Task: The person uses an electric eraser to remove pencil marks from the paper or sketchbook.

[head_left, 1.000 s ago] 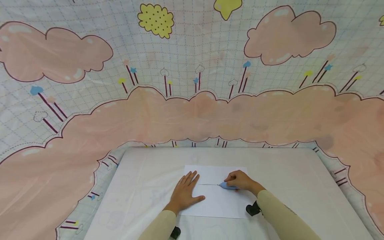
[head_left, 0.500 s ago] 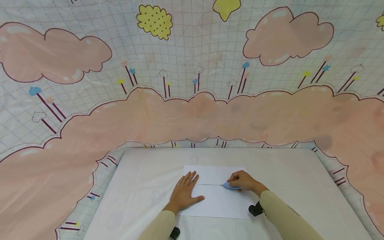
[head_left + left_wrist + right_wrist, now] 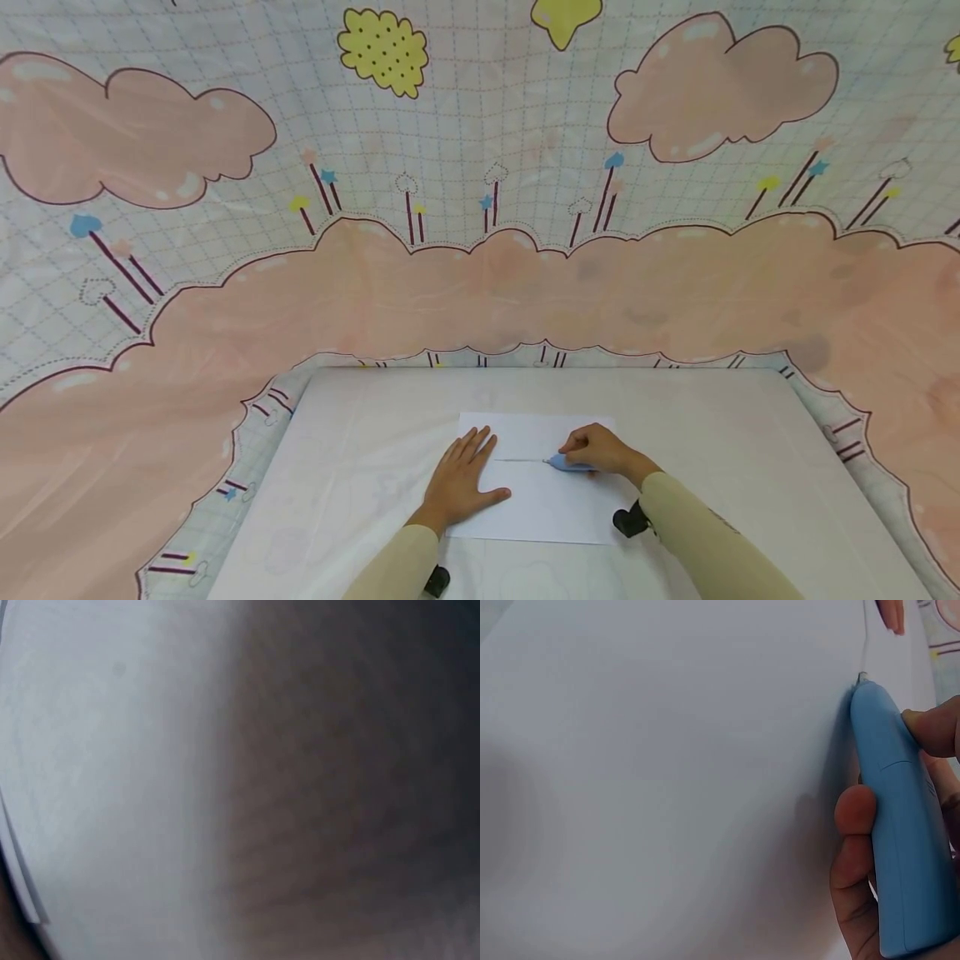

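Observation:
A white sheet of paper lies on the table, and my left hand rests flat on its left part with fingers spread. My right hand grips a blue utility knife with a rounded body. Its small metal tip is right at the paper, at the end of a thin line running across the sheet toward my left hand. The right wrist view shows thumb and fingers on both sides of the knife. In the left wrist view only a dark blur and pale surface show.
A white-covered table surrounds the paper. Behind it hangs a patterned cloth with pink clouds. A dark wrist device sits beneath my right forearm, and another by the left one.
My right hand with the utility knife slid slightly right along the line, then came back left to about where it was. My left hand stays in place on the paper.

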`<control>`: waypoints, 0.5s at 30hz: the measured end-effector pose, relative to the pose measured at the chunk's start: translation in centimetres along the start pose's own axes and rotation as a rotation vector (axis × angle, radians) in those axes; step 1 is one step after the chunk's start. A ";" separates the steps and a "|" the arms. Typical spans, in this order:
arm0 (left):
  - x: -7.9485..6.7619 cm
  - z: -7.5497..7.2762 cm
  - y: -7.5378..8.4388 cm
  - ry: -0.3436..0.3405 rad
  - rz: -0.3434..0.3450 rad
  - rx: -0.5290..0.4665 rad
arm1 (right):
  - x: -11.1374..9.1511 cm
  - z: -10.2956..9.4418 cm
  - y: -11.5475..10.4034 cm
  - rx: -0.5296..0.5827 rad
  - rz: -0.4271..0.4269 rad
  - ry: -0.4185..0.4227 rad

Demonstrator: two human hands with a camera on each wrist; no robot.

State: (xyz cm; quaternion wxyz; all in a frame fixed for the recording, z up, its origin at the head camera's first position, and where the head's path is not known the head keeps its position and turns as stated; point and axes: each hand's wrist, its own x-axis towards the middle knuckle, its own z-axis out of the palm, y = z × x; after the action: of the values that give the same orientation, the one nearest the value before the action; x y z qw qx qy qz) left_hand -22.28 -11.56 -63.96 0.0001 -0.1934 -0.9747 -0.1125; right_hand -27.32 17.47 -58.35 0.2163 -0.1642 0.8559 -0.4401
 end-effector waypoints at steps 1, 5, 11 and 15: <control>0.0 0.0 0.0 -0.001 -0.001 -0.003 | 0.1 0.1 0.0 -0.003 -0.001 0.002; 0.1 0.0 0.0 -0.005 -0.006 -0.006 | 0.5 0.3 0.0 -0.005 0.001 0.003; 0.2 0.2 -0.1 -0.006 -0.010 0.010 | 0.8 0.6 -0.2 -0.009 -0.013 -0.001; 0.2 0.2 -0.2 -0.007 -0.011 0.013 | 0.9 0.7 -0.5 -0.007 -0.013 -0.002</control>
State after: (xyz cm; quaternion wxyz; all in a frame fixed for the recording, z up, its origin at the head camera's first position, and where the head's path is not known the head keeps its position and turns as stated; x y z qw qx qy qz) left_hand -22.52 -11.57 -64.21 -0.0026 -0.1886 -0.9764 -0.1053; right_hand -27.66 16.26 -58.50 0.2137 -0.1709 0.8561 -0.4384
